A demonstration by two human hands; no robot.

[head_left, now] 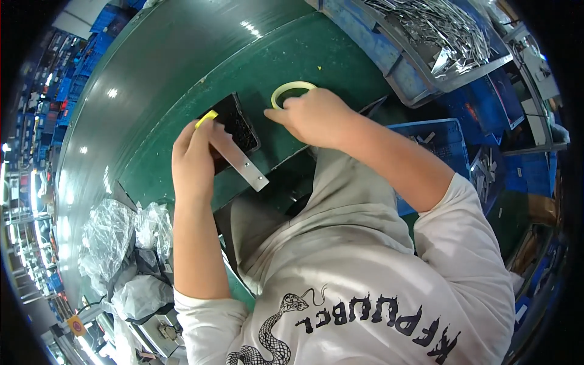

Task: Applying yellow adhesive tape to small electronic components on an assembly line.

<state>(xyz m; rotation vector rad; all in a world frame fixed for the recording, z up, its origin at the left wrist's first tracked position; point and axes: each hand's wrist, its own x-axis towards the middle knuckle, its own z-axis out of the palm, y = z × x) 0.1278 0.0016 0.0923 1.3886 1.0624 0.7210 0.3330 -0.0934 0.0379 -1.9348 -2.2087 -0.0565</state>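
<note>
2 hands (193, 149) (320, 117) near table edge (286, 156)

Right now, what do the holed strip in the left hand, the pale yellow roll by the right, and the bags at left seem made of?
Strip: probably metal, smooth satin finish; silvery grey with a soft sheen, alloy unclear.
Roll: likely paper or plastic tape, matte; its dull surface and ring shape suggest it.
Bags: clear plastic film, glossy; crinkled, see-through, with bright glints.
</note>
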